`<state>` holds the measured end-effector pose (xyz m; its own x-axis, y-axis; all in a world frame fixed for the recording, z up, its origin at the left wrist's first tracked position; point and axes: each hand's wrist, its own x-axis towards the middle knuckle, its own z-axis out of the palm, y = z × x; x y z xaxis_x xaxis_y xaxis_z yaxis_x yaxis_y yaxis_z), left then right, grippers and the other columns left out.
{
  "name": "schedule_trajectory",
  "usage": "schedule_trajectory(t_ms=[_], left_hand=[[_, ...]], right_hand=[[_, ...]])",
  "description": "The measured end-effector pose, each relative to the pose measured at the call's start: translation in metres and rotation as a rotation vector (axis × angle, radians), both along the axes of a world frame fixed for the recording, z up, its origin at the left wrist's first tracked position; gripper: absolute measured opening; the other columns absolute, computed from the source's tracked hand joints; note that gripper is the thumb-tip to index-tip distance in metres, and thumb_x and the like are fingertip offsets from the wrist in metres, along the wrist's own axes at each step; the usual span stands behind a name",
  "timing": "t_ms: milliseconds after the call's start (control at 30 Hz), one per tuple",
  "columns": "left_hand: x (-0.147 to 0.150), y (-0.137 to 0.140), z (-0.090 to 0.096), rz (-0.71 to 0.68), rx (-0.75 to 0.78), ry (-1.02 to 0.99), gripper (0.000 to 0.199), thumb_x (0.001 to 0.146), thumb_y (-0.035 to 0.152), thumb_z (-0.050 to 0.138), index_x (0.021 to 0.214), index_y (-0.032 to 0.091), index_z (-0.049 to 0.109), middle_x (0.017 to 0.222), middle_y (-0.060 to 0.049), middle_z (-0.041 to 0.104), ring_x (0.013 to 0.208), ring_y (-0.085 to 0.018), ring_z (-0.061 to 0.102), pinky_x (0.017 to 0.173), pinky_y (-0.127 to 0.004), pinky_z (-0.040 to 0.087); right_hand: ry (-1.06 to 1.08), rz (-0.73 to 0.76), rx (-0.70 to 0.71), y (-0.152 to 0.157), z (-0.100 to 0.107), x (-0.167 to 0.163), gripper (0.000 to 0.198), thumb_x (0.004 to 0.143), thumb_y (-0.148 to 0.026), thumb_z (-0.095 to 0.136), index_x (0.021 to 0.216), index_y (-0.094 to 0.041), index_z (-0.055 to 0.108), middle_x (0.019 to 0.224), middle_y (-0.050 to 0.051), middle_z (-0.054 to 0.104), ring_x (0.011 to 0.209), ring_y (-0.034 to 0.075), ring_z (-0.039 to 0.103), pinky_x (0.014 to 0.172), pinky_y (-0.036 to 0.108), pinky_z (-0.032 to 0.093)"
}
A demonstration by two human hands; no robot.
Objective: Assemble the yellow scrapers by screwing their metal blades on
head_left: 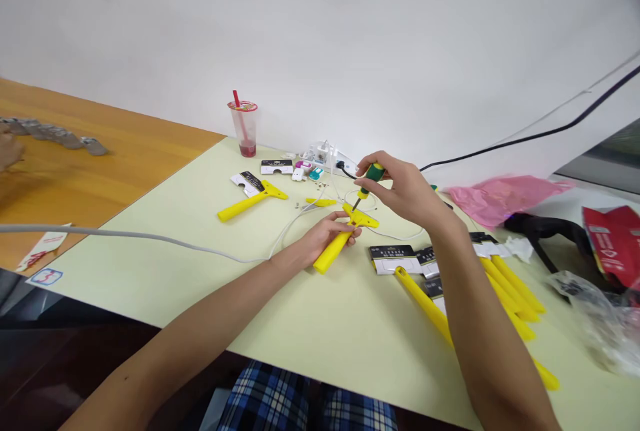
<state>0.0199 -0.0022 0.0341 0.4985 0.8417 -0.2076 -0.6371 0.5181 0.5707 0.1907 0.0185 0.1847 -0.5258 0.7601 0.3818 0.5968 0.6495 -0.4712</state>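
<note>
A yellow scraper point(333, 252) lies in my left hand point(327, 236), its handle slanting toward me and its wide head pointing away. My right hand point(395, 184) grips a green and yellow screwdriver point(371, 179) from above. The screwdriver's shaft slants down, and its tip meets the scraper's head. Just beyond the head lies a loose yellow piece point(321, 202) with a few tiny parts near it. To the left rests another yellow scraper point(243, 206) with a black and white card point(247, 182) at its head.
A cup with a red straw point(244, 127) stands by the wall, near a power strip point(325, 154). Several carded yellow scrapers point(505, 287) lie right, beside a pink bag point(500, 199) and clear plastic point(595, 317). A grey cable point(175, 240) crosses the left. Another person's hand point(9, 151) shows far left.
</note>
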Motion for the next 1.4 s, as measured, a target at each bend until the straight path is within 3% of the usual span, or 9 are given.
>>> schedule_trajectory(t_ms=[100,300,400,567,767,1000,1100,1267,1400], left_hand=[[0.004,-0.005,0.002,0.015,-0.036,0.004,0.059,0.067,-0.002,0.080,0.115,0.021,0.052,0.105,-0.010,0.074,0.078,-0.017,0.074,0.066,-0.024,0.054],[0.009,-0.011,0.006,0.087,-0.074,0.044,0.059,0.066,-0.005,0.078,0.112,0.022,0.052,0.105,-0.008,0.073,0.075,-0.014,0.071,0.064,-0.022,0.053],[0.009,-0.013,0.009,0.101,-0.069,0.046,0.060,0.066,-0.006,0.078,0.112,0.023,0.052,0.105,-0.008,0.073,0.078,-0.014,0.072,0.065,-0.021,0.052],[0.010,-0.018,0.013,0.059,-0.031,0.090,0.059,0.070,-0.005,0.079,0.115,0.023,0.052,0.105,-0.008,0.073,0.078,-0.014,0.073,0.068,-0.021,0.054],[0.012,-0.015,0.012,0.107,-0.061,0.119,0.060,0.068,-0.007,0.077,0.115,0.022,0.051,0.108,-0.008,0.073,0.083,-0.014,0.074,0.068,-0.021,0.052],[0.012,-0.015,0.006,0.051,0.008,0.130,0.058,0.071,-0.005,0.079,0.117,0.022,0.053,0.106,-0.008,0.073,0.085,-0.015,0.075,0.072,-0.023,0.052],[0.011,-0.015,0.005,0.046,0.010,0.132,0.056,0.073,-0.005,0.078,0.116,0.022,0.053,0.107,-0.008,0.073,0.087,-0.016,0.075,0.073,-0.024,0.052],[0.009,-0.013,0.006,0.057,-0.010,0.119,0.058,0.074,-0.006,0.075,0.120,0.022,0.053,0.112,-0.007,0.072,0.085,-0.014,0.074,0.073,-0.023,0.051],[0.009,-0.015,0.008,0.044,-0.005,0.089,0.061,0.074,-0.006,0.075,0.123,0.023,0.053,0.112,-0.006,0.071,0.088,-0.015,0.075,0.073,-0.022,0.051]], right_hand=[[-0.005,-0.023,0.007,-0.001,-0.005,0.006,0.027,0.106,-0.050,0.060,0.117,-0.026,0.065,0.111,0.011,0.076,0.095,0.028,0.071,0.090,0.043,0.054],[0.019,0.024,-0.032,-0.001,-0.010,0.014,0.040,0.101,-0.037,0.059,0.140,-0.024,0.058,0.132,0.017,0.071,0.107,0.031,0.069,0.093,0.048,0.056],[0.038,0.030,0.000,0.002,-0.010,0.014,0.035,0.103,-0.042,0.061,0.133,-0.026,0.062,0.130,0.015,0.073,0.106,0.030,0.069,0.093,0.047,0.056],[0.007,-0.023,0.028,0.005,-0.012,0.012,0.033,0.104,-0.053,0.066,0.127,-0.029,0.064,0.106,0.009,0.075,0.095,0.029,0.067,0.087,0.045,0.054],[0.017,0.019,0.015,0.002,-0.011,0.015,0.038,0.099,-0.048,0.073,0.131,-0.030,0.065,0.119,0.010,0.074,0.101,0.031,0.066,0.089,0.046,0.054],[0.015,-0.026,0.008,0.004,-0.009,0.017,0.026,0.096,-0.050,0.079,0.108,-0.029,0.071,0.096,0.005,0.074,0.093,0.030,0.066,0.083,0.043,0.049],[-0.006,-0.038,0.024,0.004,-0.009,0.018,0.021,0.096,-0.040,0.079,0.110,-0.030,0.068,0.101,0.005,0.075,0.091,0.029,0.064,0.080,0.041,0.047],[-0.021,0.024,0.047,0.004,-0.008,0.020,0.030,0.092,-0.014,0.072,0.118,-0.027,0.064,0.136,0.009,0.070,0.099,0.026,0.065,0.082,0.040,0.046],[-0.029,0.005,0.149,0.005,-0.005,0.019,0.011,0.097,-0.025,0.076,0.104,-0.026,0.068,0.116,0.007,0.076,0.091,0.024,0.063,0.080,0.040,0.042]])
